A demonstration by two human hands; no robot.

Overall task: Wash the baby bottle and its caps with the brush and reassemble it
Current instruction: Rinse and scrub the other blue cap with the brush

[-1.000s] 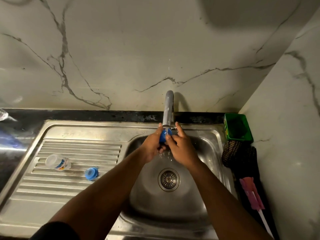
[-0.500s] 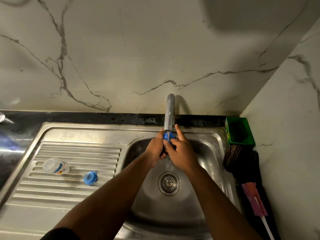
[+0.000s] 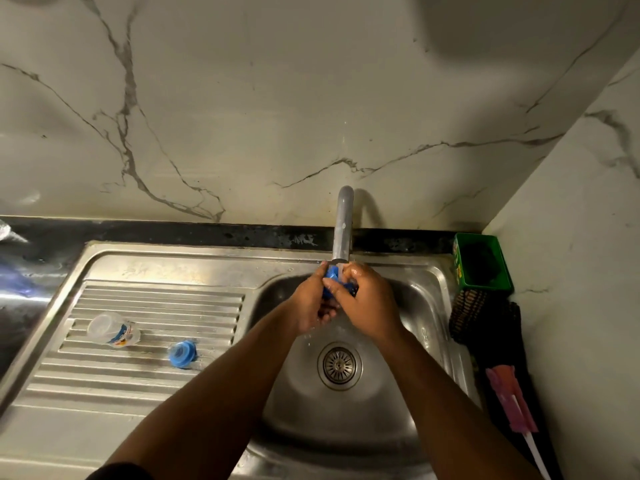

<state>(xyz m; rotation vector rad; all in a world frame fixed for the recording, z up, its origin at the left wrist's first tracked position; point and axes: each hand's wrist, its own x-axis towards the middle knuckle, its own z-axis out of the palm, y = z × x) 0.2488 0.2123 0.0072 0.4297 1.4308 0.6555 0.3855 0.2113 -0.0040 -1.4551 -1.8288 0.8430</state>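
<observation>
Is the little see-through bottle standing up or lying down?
Lying down. The clear bottle rests on its side on the ridged draining board, its open mouth facing left.

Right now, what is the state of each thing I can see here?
Faucet: running.
Blue cap: held under the water by left hand and right hand.
Bottle: open, on its side.
Second blue cap: off, on the drainboard.
Pink brush: lying unused.

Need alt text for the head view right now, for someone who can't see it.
Both hands, left hand and right hand, hold a blue cap under the running tap over the sink. The clear bottle and another blue cap lie on the drainboard.
</observation>
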